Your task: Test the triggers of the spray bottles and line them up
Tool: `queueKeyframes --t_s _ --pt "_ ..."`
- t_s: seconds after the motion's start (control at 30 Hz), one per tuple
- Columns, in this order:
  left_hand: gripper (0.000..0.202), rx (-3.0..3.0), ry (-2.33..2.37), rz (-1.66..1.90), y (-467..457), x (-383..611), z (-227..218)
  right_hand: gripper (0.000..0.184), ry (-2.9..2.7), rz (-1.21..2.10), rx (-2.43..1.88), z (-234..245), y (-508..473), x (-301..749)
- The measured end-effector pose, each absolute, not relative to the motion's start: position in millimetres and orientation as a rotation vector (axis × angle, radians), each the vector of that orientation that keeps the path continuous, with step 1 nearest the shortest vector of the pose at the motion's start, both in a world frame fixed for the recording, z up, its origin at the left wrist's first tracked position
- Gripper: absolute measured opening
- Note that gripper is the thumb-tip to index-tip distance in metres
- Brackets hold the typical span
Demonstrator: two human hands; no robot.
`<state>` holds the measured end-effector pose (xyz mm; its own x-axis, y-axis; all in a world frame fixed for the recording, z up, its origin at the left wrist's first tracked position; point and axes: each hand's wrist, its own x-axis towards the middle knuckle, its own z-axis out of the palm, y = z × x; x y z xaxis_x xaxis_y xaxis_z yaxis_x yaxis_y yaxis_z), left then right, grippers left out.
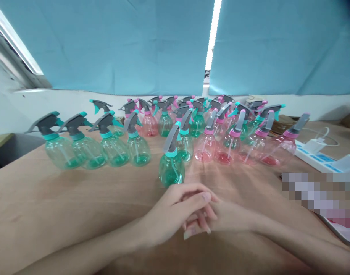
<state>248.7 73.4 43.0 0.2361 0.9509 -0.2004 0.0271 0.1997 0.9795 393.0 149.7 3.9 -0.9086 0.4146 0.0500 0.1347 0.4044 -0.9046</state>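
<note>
My left hand (170, 210) and my right hand (225, 215) are clasped together over the near part of the table. Their fingers are bent and overlap, with the left thumb on top. No object shows between them, though some fingers are hidden. Just beyond the hands stands a green spray bottle (171, 172) with a grey trigger head and turquoise collar. It is nearest to me, and the left hand covers the view of its base edge. Behind it to the right is a pink spray bottle (205, 149), upright.
Several green spray bottles (139, 151) line the left; several pink ones (272, 151) line the right, with more behind. A white power strip (315, 156) and a phone-like device (342, 233), partly pixelated, lie on the right of the brown table (77, 206). Blue curtains (120, 46) hang behind.
</note>
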Motion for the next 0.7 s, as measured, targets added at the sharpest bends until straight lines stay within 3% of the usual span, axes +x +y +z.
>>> queueKeyframes --t_s 0.1,0.2,0.33,0.43,0.53,0.7 --pt "0.02 1.582 1.447 0.973 67.9 227.9 53.8 0.026 -2.413 1.571 -0.445 5.2 164.6 392.2" --pt "0.018 1.807 1.783 1.021 65.5 204.0 57.5 0.034 -2.358 1.315 -0.701 -2.5 177.6 391.5" --pt "0.017 1.654 2.09 1.099 77.6 181.0 48.3 0.067 -2.287 1.033 -0.815 -17.2 191.9 377.6" --pt "0.033 1.649 2.104 1.206 97.1 173.8 41.1 0.085 -2.204 1.073 -0.78 -23.6 194.6 355.6" --pt "0.047 1.67 1.913 1.226 115.4 174.9 42.1 0.091 -2.163 1.121 -0.695 -24.3 191.0 334.8" --pt "0.06 1.753 1.784 1.195 129.6 185.7 50.3 0.083 -2.151 1.086 -0.772 -22.8 180.6 320.7"
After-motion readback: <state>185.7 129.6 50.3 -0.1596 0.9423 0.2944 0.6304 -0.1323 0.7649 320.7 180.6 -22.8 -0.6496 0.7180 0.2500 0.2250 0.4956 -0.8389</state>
